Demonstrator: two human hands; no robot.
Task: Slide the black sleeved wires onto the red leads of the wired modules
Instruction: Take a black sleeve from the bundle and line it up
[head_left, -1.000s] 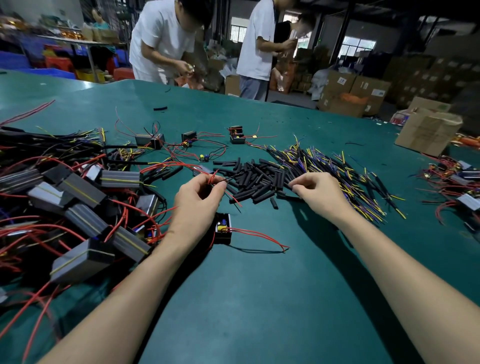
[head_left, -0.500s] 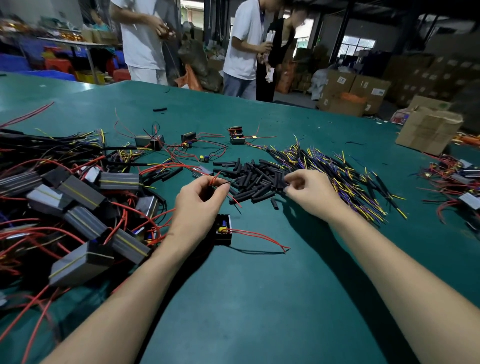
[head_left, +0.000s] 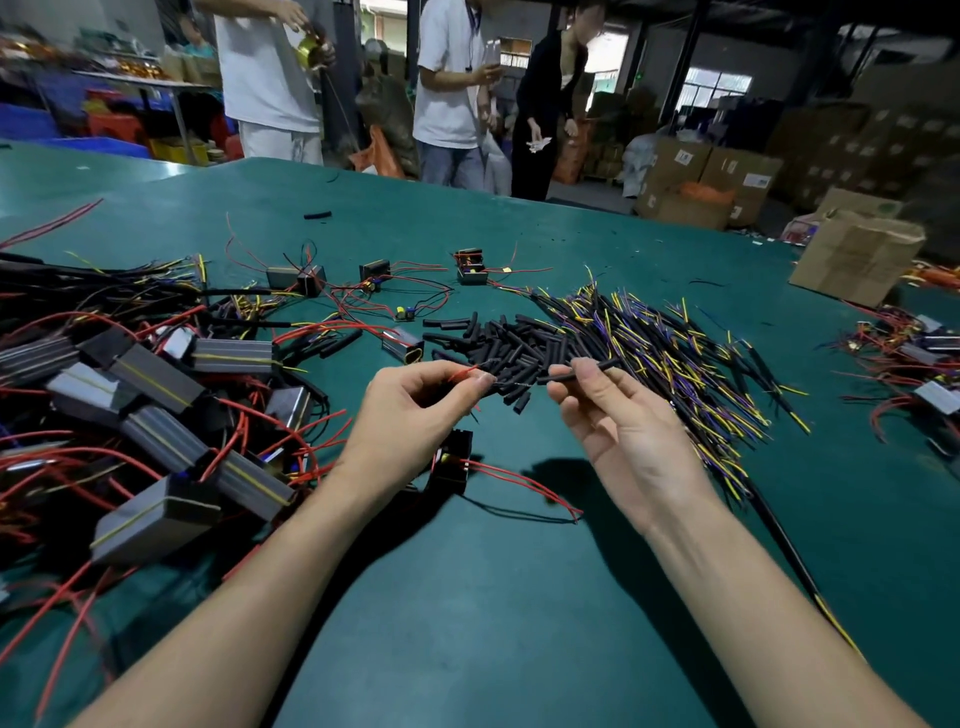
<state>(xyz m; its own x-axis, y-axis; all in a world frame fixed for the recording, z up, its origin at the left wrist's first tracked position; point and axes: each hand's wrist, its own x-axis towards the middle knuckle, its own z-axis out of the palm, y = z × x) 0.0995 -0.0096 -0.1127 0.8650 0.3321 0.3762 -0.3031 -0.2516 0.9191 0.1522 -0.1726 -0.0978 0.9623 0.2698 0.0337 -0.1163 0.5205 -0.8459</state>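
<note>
My left hand (head_left: 415, 415) pinches the tip of a red lead (head_left: 464, 372) between thumb and forefinger, above the green table. The lead's small black module (head_left: 451, 462) sits just below that hand, with a second red lead (head_left: 524, 483) trailing right across the table. My right hand (head_left: 623, 431) pinches a short black sleeve (head_left: 576, 371), its near end a few centimetres right of the lead's bare tip. A pile of loose black sleeves (head_left: 514, 345) lies just behind both hands.
A heap of grey modules with red wires (head_left: 156, 415) fills the left. Black wires with yellow and purple cores (head_left: 685, 364) spread to the right of the sleeves. More modules (head_left: 924, 374) lie at the far right, beside a cardboard box (head_left: 852, 260). People stand beyond the table.
My right hand has lifted off the sleeve pile with one black sleeve and turned palm up, toward the left hand. My left hand has risen slightly, still pinching the red lead.
</note>
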